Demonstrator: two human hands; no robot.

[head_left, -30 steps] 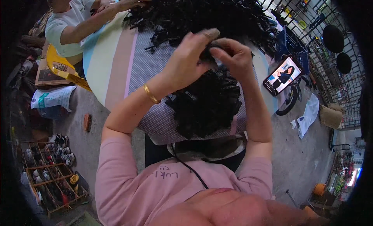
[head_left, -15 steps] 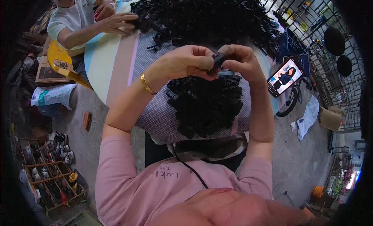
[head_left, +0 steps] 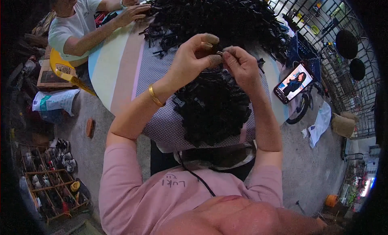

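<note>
My left hand (head_left: 198,55) is raised over the near part of the table, its thumb and fingers curled around a dark space. Whatever lies between them blends into the black background. Close on its right, the fingertips of my right hand (head_left: 241,65) pinch a small shiny piece (head_left: 220,53), whose kind is too small to make out. Beneath both hands lies a heap of black plastic parts (head_left: 212,107) near the table's front edge. A much larger pile of black parts (head_left: 218,16) covers the far side.
The patterned cloth (head_left: 159,125) covers the round table. At the left, another person's hand (head_left: 133,14) touches the big pile. A lit phone (head_left: 295,82) stands at the right edge beside a blue crate (head_left: 305,51). A yellow chair (head_left: 68,73) is at the far left.
The black plastic part between my fingertips no longer shows plainly. My left fingers have lifted and spread, and my right fingers now pinch a shiny piece. The other person's hand has moved slightly up and right.
</note>
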